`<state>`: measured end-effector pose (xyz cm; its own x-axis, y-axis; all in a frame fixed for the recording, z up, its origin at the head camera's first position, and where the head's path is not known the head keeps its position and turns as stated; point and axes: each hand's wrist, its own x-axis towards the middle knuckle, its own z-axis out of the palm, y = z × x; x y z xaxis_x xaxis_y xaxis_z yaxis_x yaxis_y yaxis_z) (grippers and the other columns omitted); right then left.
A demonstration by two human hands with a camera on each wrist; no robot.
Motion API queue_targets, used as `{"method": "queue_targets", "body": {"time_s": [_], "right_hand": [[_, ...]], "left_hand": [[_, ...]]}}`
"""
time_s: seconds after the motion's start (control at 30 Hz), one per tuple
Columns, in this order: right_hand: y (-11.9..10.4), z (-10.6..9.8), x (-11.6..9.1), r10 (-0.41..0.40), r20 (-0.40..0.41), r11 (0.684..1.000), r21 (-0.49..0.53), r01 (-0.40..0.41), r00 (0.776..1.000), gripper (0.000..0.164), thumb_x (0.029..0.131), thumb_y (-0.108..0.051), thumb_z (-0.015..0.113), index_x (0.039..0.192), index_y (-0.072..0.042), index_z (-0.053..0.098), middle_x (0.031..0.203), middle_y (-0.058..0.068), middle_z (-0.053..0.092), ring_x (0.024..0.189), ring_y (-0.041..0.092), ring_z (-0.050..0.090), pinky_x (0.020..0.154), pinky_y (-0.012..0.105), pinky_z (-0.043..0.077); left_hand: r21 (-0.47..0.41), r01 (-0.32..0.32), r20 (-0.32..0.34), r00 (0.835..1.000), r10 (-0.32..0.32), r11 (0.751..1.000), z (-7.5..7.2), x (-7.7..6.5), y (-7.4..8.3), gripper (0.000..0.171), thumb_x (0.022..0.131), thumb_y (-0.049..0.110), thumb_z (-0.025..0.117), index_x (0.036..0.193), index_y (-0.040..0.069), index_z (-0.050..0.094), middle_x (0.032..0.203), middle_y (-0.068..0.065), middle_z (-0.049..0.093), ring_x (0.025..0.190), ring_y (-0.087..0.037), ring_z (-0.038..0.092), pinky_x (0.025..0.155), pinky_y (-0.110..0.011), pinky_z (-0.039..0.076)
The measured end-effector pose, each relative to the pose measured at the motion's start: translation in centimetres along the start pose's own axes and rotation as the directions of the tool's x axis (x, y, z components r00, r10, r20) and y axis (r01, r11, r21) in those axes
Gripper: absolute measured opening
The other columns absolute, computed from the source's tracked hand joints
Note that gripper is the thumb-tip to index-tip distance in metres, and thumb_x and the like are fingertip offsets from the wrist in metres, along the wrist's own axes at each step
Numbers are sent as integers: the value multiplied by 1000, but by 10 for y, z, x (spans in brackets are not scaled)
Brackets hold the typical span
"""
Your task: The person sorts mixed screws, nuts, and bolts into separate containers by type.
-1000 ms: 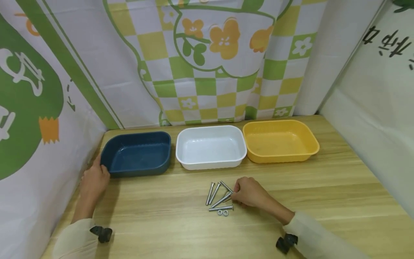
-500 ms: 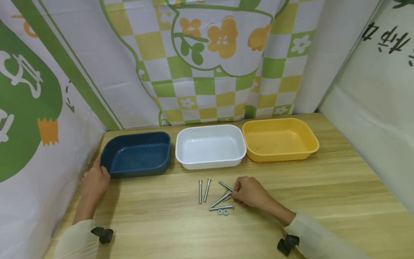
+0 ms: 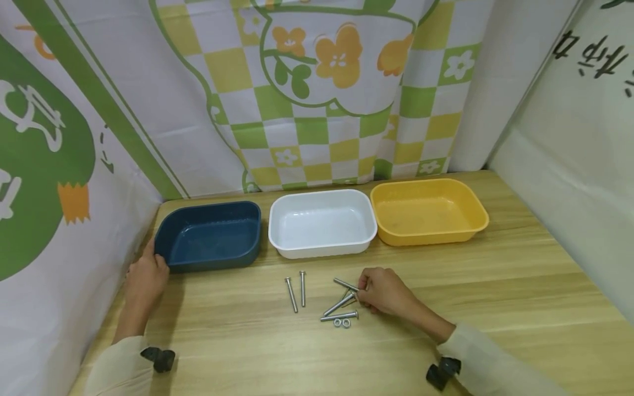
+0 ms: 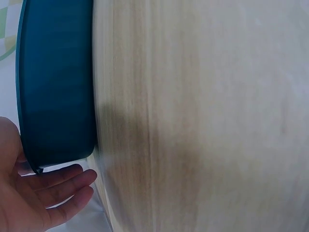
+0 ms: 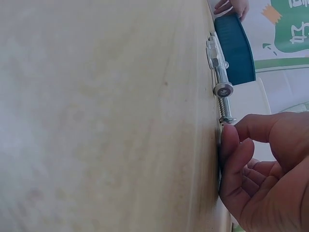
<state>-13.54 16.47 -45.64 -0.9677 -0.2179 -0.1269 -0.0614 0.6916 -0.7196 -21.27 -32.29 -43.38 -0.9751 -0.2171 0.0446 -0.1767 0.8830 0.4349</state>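
My right hand [image 3: 386,292] pinches one end of a metal bolt [image 3: 345,284] low over the table. More bolts lie by its fingertips: a slanted bolt [image 3: 339,304] and a nearly level bolt [image 3: 339,317], partly overlapping in the right wrist view. Just in front are two nuts, a left nut [image 3: 338,323] and a right nut [image 3: 346,323]. Farther left, two loose bolts lie apart, one bolt [image 3: 291,295] beside another bolt [image 3: 303,289]. My left hand [image 3: 147,280] holds the near left corner of a dark blue tray [image 4: 58,87], thumb in front; its lower fingers extend loosely below the tray's end.
A white tray [image 3: 323,252] stands in the middle of the back row, with a yellow tray [image 3: 431,240] touching or almost touching it on the right. Printed cloth [image 3: 317,132] hangs behind the wooden table [image 3: 238,341], and white sheets flank both sides.
Two loose bolts have rolled left, away from the pile. The bolt in my right hand has turned to a flatter angle. My left hand stays at the blue tray.
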Motion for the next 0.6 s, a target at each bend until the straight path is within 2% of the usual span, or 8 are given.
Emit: {"method": "queue_targets", "body": {"time_s": [0.2, 0.37, 0.6], "right_hand": [[-1, -1, -1, 7, -27, 1000, -1, -7, 1000, 9, 82, 0, 68, 79, -8, 64, 53, -3, 57, 42, 10, 53, 41, 22, 37], [-2, -4, 0, 16, -41, 1000, -6, -16, 999, 8, 83, -1, 67, 82, -9, 66, 52, -3, 56, 43, 10, 51, 42, 22, 35], [-9, -14, 2, -22, -33, 999, 35, 23, 999, 6, 84, -3, 66, 85, -8, 66, 53, -3, 55, 45, 10, 49, 43, 23, 36]], "left_hand": [[-4, -1, 11, 1000, 1, 1000, 0, -1, -2, 55, 105, 19, 24, 156, -4, 23, 131, -48, 41, 112, -69, 42, 87, -74, 36], [-46, -27, -29, 999, 26, 999, 0, 0, -3, 53, 103, 14, 27, 153, -6, 30, 128, -49, 43, 111, -69, 43, 89, -72, 36], [-73, -82, -61, 995, 77, 994, -2, -2, -4, 52, 101, 10, 28, 149, -9, 35, 124, -50, 44, 106, -70, 45, 89, -71, 37]]}}
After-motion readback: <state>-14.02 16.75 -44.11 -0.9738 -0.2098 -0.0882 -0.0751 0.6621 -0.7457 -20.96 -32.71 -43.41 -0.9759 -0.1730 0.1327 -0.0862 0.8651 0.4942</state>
